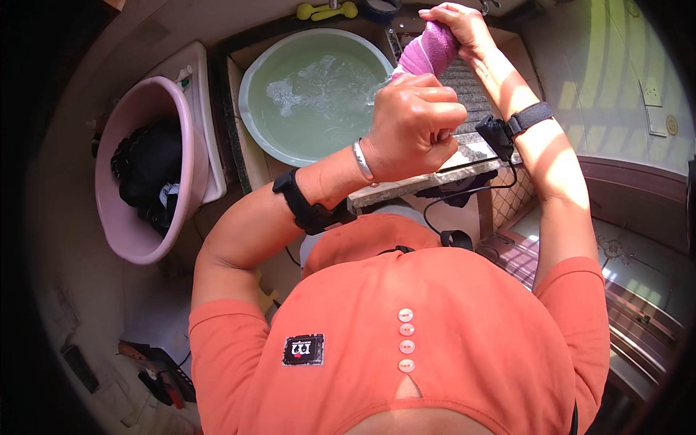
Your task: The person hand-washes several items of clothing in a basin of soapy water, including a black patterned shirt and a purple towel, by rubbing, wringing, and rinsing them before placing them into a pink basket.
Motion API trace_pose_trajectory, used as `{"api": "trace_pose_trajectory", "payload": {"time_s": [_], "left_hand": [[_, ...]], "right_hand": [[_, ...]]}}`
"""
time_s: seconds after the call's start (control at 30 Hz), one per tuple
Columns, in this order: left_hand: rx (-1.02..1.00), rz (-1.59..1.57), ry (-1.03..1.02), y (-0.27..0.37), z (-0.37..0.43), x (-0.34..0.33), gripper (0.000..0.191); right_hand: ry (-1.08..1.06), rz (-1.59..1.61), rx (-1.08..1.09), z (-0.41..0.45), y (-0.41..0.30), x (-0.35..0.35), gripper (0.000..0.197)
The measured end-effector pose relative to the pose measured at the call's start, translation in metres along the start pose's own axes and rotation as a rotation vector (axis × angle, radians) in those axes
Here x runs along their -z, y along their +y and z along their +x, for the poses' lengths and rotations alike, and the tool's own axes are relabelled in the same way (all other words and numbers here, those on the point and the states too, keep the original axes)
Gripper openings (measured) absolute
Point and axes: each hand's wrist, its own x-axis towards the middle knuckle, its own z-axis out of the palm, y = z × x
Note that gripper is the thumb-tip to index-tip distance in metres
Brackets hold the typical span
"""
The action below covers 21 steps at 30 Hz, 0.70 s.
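A purple cloth (427,54), twisted into a thick roll, stretches between my two hands. Its lower end disappears into the fist of my left hand (416,122), which wears a silver bangle and a black wrist strap. My right hand (459,27) grips the upper end, farther away, with a strapped, wired device on that wrist. Left of the cloth stands a large pale basin (247,111) of greenish, cloudy water, its surface rippled and foamy. Below the hands lies a ridged stone washboard (473,100), partly hidden by my left fist and the cloth.
On the left, a tilted pink tub (187,130) holds dark clothes (152,168), beside a white sink-like rim (209,119). Yellow-green scoop-like objects (326,11) and a dark blue bowl (382,8) sit behind the basin. A black cable (462,194) hangs from my right wrist. A tiled wall (609,98) rises right.
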Motion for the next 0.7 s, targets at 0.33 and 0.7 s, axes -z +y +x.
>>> {"api": "trace_pose_trajectory", "payload": {"time_s": [0.33, 0.7], "left_hand": [[0.366, -0.468, -0.031, -0.066, 0.065, -0.077, 0.005], [-0.128, -0.068, -0.546, -0.059, 0.04, -0.25, 0.019]], "right_hand": [[0.327, 0.17, -0.344, -0.058, 0.084, 0.184, 0.027], [0.078, 0.258, -0.325, 0.001, 0.192, 0.219, 0.013]]}}
